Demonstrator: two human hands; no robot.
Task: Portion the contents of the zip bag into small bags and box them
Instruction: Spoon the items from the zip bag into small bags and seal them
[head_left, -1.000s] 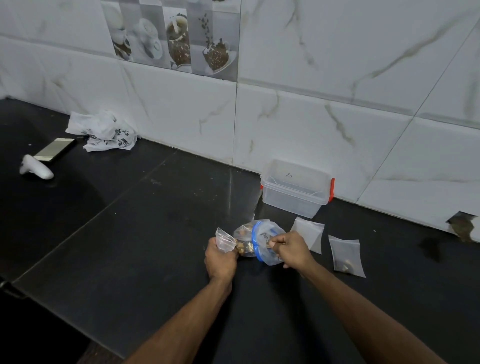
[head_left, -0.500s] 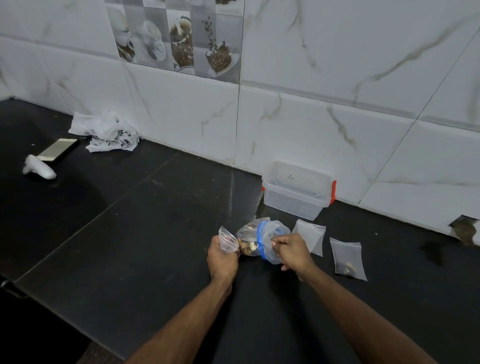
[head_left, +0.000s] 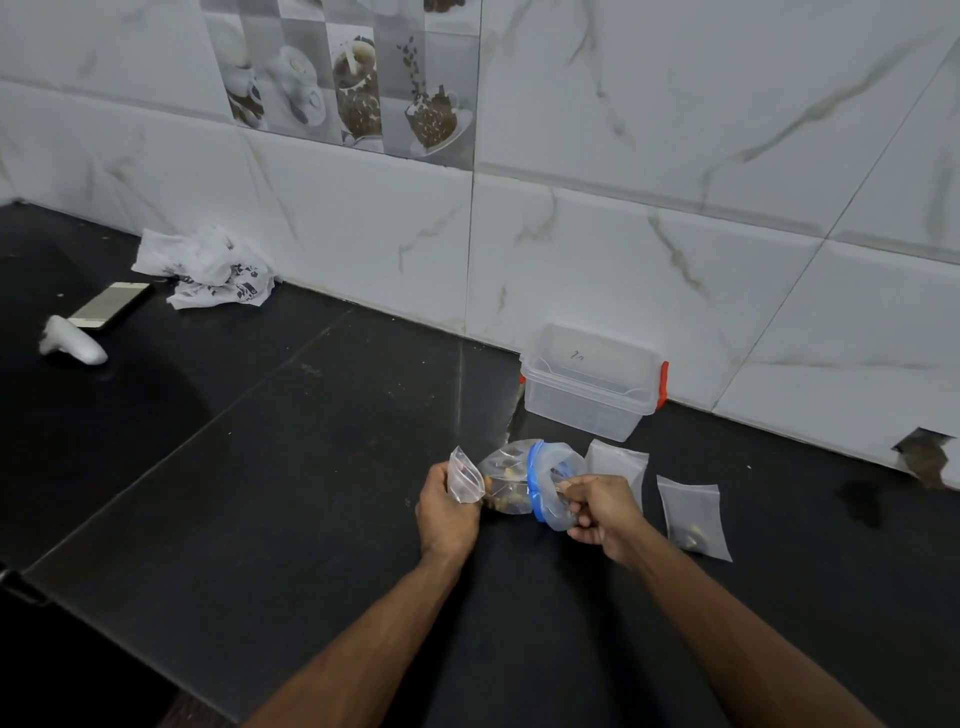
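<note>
A clear zip bag (head_left: 514, 480) with a blue zip strip lies on its side on the black counter, brown pieces inside. My right hand (head_left: 600, 512) grips its open mouth. My left hand (head_left: 447, 512) holds a small clear bag (head_left: 464, 475) upright, just left of the zip bag. Two more small bags lie to the right: one (head_left: 621, 462) behind my right hand, and one (head_left: 693, 517) with a few brown pieces at its bottom. A clear plastic box (head_left: 589, 387) with red clips stands against the wall behind them.
Far left on the counter (head_left: 260, 467) lie a crumpled white plastic bag (head_left: 208, 270), a phone (head_left: 109, 305) and a white controller (head_left: 72, 345). The tiled wall runs along the back, with a broken hole (head_left: 927, 457) at right. The counter's front edge drops off at lower left.
My left hand has turned the small bag more upright. My right hand has shifted its grip slightly on the zip bag's mouth.
</note>
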